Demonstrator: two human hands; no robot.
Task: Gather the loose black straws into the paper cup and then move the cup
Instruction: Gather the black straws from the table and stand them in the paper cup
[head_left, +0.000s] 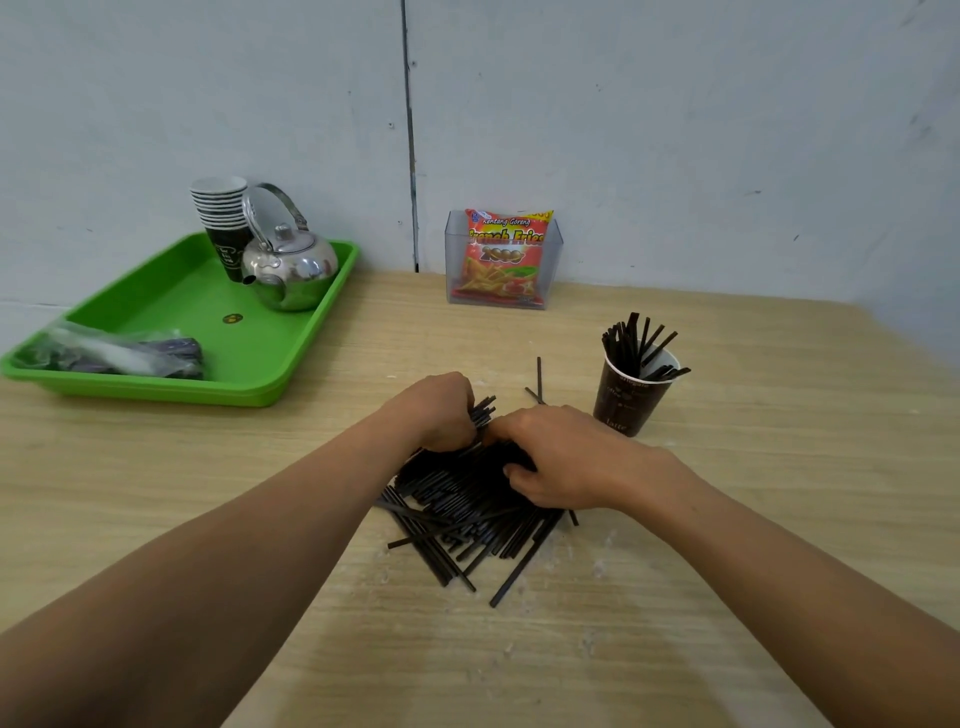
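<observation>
A heap of loose black straws (462, 514) lies on the wooden table (727, 571) in front of me. My left hand (439, 413) curls round a bunch of straws at the heap's far end, their tips sticking out past its fingers. My right hand (561, 457) grips the straws beside it, with its thumb tucked under them. A dark brown paper cup (631, 397) stands upright to the right of my hands and holds several black straws. A couple of stray straws (538, 379) lie between the heap and the cup.
A green tray (171, 312) at the back left carries a steel kettle (288, 265), a stack of paper cups (221, 218) and a plastic bag (119, 353). A clear box with a snack packet (501, 260) stands against the wall.
</observation>
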